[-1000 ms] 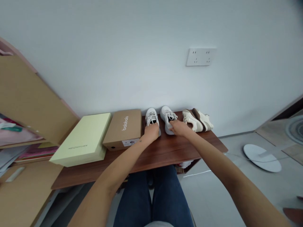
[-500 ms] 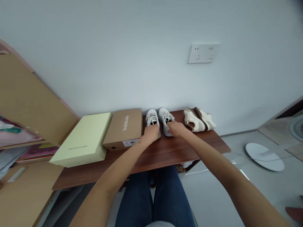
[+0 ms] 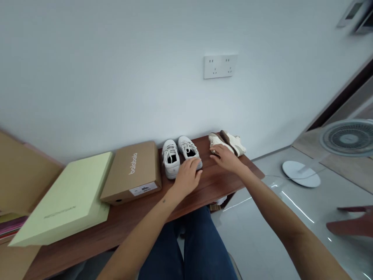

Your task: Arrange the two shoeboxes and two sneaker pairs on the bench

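Note:
A pair of white lace-up sneakers stands side by side on the brown wooden bench, the left sneaker (image 3: 170,158) upright and the right sneaker (image 3: 186,145) close against it. My left hand (image 3: 188,177) hovers by the heel of the right sneaker, fingers loosely apart and holding nothing. Over the near cream shoe (image 3: 215,139) is my right hand (image 3: 226,157), its thumb apart from its fingers; whether it touches the shoe I cannot tell. That shoe lies on its side and is partly covered by the hand. Its mate, the far cream shoe (image 3: 235,142), leans beside it.
A brown shoebox (image 3: 131,167) sits left of the sneakers, with a pale yellow box (image 3: 70,194) beyond it. The wooden bench (image 3: 215,177) runs along a white wall with a socket plate (image 3: 220,66). A white fan (image 3: 349,138) stands at the right.
Both hands have let go of the white sneakers, which now stand together. My right hand has moved right to the cream shoes. The view has turned to the right.

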The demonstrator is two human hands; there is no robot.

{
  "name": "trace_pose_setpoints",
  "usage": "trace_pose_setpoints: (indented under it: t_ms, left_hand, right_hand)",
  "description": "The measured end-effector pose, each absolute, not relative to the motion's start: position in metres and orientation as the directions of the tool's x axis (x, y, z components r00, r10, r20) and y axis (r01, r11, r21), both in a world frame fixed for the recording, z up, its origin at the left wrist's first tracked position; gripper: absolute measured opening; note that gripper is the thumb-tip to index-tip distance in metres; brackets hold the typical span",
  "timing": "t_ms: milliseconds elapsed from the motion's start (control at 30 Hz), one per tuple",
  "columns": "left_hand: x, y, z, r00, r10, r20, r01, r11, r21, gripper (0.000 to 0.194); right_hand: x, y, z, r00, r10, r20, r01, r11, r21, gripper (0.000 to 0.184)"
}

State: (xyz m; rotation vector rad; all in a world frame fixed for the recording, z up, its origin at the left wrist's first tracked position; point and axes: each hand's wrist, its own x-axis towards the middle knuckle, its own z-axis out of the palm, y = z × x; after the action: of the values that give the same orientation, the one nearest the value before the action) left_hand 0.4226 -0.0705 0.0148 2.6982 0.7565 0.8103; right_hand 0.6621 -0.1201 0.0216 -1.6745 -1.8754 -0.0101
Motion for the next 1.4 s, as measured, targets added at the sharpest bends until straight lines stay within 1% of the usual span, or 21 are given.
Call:
trace_pose_setpoints:
  t_ms: [67,167,300,467,567,667,767,833,900,933,1000,1067,1133,1200,1300,1400]
  left_hand:
    - [0.444,-0.079,0.007,0.749,0.499,0.435,0.327,-0.85,0.412,0.045]
    - [0.48,-0.083,-0.007,0.767,0.517,0.381,0.31,-0.818,0.485,0.043]
    - [0.527,-0.078,-0.025,0.75,0.596,0.285,0.391,-0.748,0.536,0.041]
    - [0.575,-0.068,-0.036,0.693,0.704,0.154,0.527,-0.641,0.559,0.047]
    - [0.596,-0.061,-0.039,0.666,0.741,0.083,0.569,-0.577,0.586,0.049]
    - [0.609,-0.055,-0.044,0.65,0.759,0.042,0.595,-0.543,0.593,0.043]
    - [0.614,-0.051,-0.046,0.654,0.755,0.041,0.592,-0.545,0.593,0.034]
    - [0.612,-0.05,-0.044,0.648,0.76,0.052,0.591,-0.544,0.596,0.029]
    - [0.607,-0.049,-0.037,0.64,0.765,0.064,0.601,-0.552,0.578,0.028]
    - [0.603,-0.048,-0.032,0.643,0.763,0.068,0.611,-0.564,0.555,0.028]
    - [0.596,-0.045,-0.021,0.66,0.748,0.063,0.638,-0.603,0.478,0.029]
    - [0.59,-0.041,-0.01,0.686,0.726,0.041,0.663,-0.647,0.377,0.03]
    - [0.585,-0.037,0.0,0.719,0.695,0.016,0.664,-0.692,0.283,0.03]
    - [0.582,-0.033,0.008,0.746,0.666,-0.007,0.652,-0.728,0.211,0.032]
    - [0.581,-0.029,0.014,0.757,0.652,-0.045,0.65,-0.745,0.153,0.036]
    - [0.582,-0.027,0.015,0.755,0.651,-0.08,0.655,-0.744,0.133,0.037]
  right_hand:
    - [0.694,-0.131,0.015,0.081,0.885,0.458,0.901,0.132,-0.414,0.03]
    - [0.737,-0.144,0.004,0.181,0.865,0.468,0.91,0.033,-0.412,0.029]
    - [0.781,-0.157,-0.011,0.245,0.858,0.451,0.924,-0.065,-0.378,0.028]
    - [0.813,-0.155,-0.024,0.318,0.882,0.347,0.906,-0.175,-0.385,0.035]
    - [0.827,-0.146,-0.029,0.334,0.908,0.253,0.869,-0.192,-0.457,0.045]
    - [0.839,-0.137,-0.033,0.309,0.941,0.136,0.791,-0.175,-0.587,0.051]
    - [0.844,-0.132,-0.033,0.283,0.958,0.053,0.711,-0.173,-0.682,0.045]
    - [0.842,-0.131,-0.029,0.299,0.953,0.05,0.702,-0.184,-0.688,0.043]
    - [0.837,-0.129,-0.021,0.323,0.942,0.089,0.74,-0.193,-0.644,0.042]
    - [0.833,-0.128,-0.017,0.324,0.938,0.12,0.774,-0.19,-0.604,0.041]
    - [0.825,-0.124,-0.009,0.289,0.941,0.174,0.855,-0.172,-0.489,0.039]
    - [0.816,-0.119,-0.003,0.222,0.956,0.194,0.925,-0.144,-0.35,0.038]
    - [0.807,-0.113,0.002,0.158,0.972,0.176,0.967,-0.117,-0.227,0.039]
    - [0.797,-0.106,0.005,0.122,0.983,0.14,0.985,-0.103,-0.136,0.04]
    - [0.782,-0.095,0.01,0.115,0.99,0.076,0.992,-0.112,-0.052,0.04]
    - [0.77,-0.086,0.012,0.122,0.992,0.023,0.992,-0.122,0.002,0.038]
